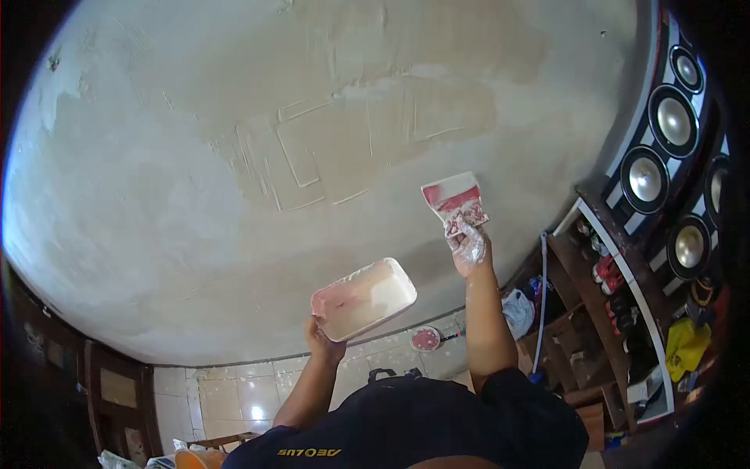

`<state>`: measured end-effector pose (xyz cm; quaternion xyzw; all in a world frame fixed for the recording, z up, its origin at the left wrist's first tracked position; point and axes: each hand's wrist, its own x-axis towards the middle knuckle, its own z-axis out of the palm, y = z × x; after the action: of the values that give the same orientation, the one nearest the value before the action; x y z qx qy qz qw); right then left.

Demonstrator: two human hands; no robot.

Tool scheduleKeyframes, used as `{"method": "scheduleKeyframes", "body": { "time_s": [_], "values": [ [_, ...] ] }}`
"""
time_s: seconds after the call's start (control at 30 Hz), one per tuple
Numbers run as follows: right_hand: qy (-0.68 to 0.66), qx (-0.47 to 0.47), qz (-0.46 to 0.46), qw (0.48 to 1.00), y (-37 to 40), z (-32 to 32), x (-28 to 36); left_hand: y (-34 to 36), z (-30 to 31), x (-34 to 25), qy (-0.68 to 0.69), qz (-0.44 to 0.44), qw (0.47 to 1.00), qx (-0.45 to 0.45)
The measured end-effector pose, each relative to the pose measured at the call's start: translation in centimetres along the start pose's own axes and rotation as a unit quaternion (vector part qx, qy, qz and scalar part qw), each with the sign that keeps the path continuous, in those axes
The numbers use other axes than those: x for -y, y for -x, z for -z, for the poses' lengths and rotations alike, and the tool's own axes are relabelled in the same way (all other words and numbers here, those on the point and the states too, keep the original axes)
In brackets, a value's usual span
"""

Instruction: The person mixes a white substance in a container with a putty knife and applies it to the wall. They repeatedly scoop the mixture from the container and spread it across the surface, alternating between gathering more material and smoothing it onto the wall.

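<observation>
My left hand (323, 342) grips a shallow rectangular tray (337, 303) by its near left corner. Wet white filler coats the right part of the tray, and pinkish red shows at its left. In my right hand (473, 252), whitened with filler, is a wide red putty scraper (453, 203). Its broad edge points up toward the wall (351, 168) and carries a white layer, with smears nearer the handle end. The wall has a patchy grey and beige skim, with raised ridges and rectangular trowel lines left of the scraper.
A small round tub (425, 338) of pinkish material stands on the tiled floor (258, 391) by the wall's foot. To the right are a wooden shelf unit (570, 273) holding shoes, a yellow bag (687, 348) and large speakers (673, 121). A wooden door (117, 391) stands at lower left.
</observation>
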<state>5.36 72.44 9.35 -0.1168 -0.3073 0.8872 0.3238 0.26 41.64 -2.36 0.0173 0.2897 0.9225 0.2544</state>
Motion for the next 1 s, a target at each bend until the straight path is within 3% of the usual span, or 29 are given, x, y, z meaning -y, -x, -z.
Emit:
{"method": "scheduleKeyframes", "body": {
  "time_s": [0.1, 0.17, 0.2, 0.23, 0.3, 0.37, 0.4, 0.47, 0.5, 0.53, 0.57, 0.6, 0.63, 0.7, 0.73, 0.83, 0.87, 0.9, 0.97, 1.0],
  "values": [
    [-0.025, 0.056, 0.001, 0.998, -0.1, -3.0, 0.6, -0.2, 0.0, 0.2, -0.052, -0.036, 0.998, -0.015],
    [0.075, 0.044, 0.072, 0.994, 0.0, -6.8, 0.7, -0.3, 0.1, 0.3, -0.042, -0.043, 0.998, -0.032],
    [0.072, 0.045, 0.061, 0.995, -0.9, -7.6, 0.6, -0.2, 0.2, 0.3, -0.030, -0.044, 0.998, -0.039],
    [0.153, 0.090, 0.108, 0.978, -1.8, -8.5, 0.4, 0.3, 0.5, 0.2, -0.033, -0.047, 0.997, -0.049],
    [0.263, 0.205, 0.183, 0.925, -2.9, -11.3, 0.6, 0.5, 0.6, -0.2, 0.012, -0.037, 0.999, -0.019],
    [0.434, 0.240, 0.267, 0.826, -3.9, -14.0, 0.9, 0.2, -0.2, -0.4, 0.004, -0.042, 0.999, -0.028],
    [0.434, 0.237, 0.267, 0.827, -4.2, -15.4, 1.1, 0.0, -0.2, -0.5, -0.009, -0.041, 0.999, -0.017],
    [0.571, 0.175, 0.390, 0.701, -4.9, -17.7, 1.6, -0.4, 0.5, -0.5, -0.024, -0.034, 0.999, -0.003],
    [0.565, 0.126, 0.413, 0.703, -5.5, -18.0, 2.5, -0.8, 1.4, -0.3, -0.028, -0.040, 0.999, 0.007],
    [0.603, 0.045, 0.457, 0.652, -10.3, -15.0, 3.1, -1.0, 1.9, -0.5, -0.033, -0.047, 0.998, 0.018],
    [0.652, 0.013, 0.479, 0.588, -9.3, -14.2, 6.2, -0.9, 1.9, -1.0, -0.040, -0.044, 0.998, 0.022],
    [0.503, 0.034, 0.394, 0.769, -11.2, -11.3, 8.6, -0.8, 1.4, -1.4, -0.027, -0.028, 0.999, 0.027],
    [0.528, -0.030, 0.394, 0.752, -12.8, -7.5, 11.6, -0.7, 1.0, -1.7, -0.013, -0.012, 0.999, 0.032],
    [0.293, 0.023, 0.372, 0.880, -8.4, -7.3, 14.2, -1.1, 0.7, -2.1, -0.012, 0.002, 0.999, 0.044],
    [0.295, 0.018, 0.376, 0.878, -7.0, -7.6, 14.3, -1.3, 0.8, -2.4, -0.019, 0.005, 0.998, 0.060],
    [0.333, 0.124, 0.307, 0.883, -4.2, -10.4, 11.8, -2.3, 1.8, -2.5, -0.021, 0.027, 0.998, 0.057],
    [0.396, 0.101, 0.366, 0.836, -6.5, -9.8, 9.1, -2.3, 1.7, -2.8, -0.026, 0.029, 0.997, 0.068],
    [0.550, 0.114, 0.353, 0.749, -2.6, -14.1, 7.9, -2.5, 1.8, -3.3, -0.032, 0.032, 0.996, 0.081],
    [0.539, 0.095, 0.358, 0.756, -6.6, -12.9, 6.4, -2.8, 2.4, -3.9, -0.036, 0.046, 0.994, 0.096],
    [0.610, -0.004, 0.386, 0.692, -10.7, -9.6, 7.7, -2.7, 2.8, -4.4, -0.036, 0.050, 0.993, 0.105]
  ]
}}
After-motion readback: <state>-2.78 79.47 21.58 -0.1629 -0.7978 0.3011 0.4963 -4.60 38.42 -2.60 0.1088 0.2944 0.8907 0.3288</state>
